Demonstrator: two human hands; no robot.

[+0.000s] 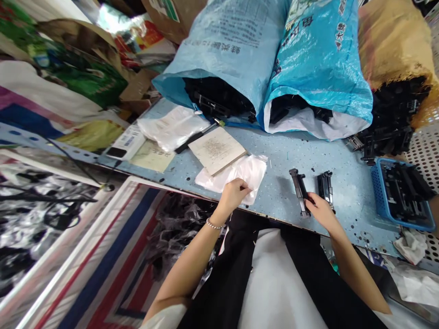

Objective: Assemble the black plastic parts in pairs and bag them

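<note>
The left hand [234, 196] is closed on a crumpled white plastic bag [242, 174] at the counter [353, 192] edge. The right hand [320, 212] is curled against one of two black plastic parts [299, 192], apparently gripping it; the other part [325, 187] lies just beside. Further parts are held unsorted in a blue basket [377, 192] and two blue sacks [219, 45].

Black parts [216, 93] mostly hidden inside blue sacks [226, 45]

Speckled pale blue tabletop [274, 151]; bright blue sacks [318, 59]; black parts [299, 187], matte perhaps
</note>
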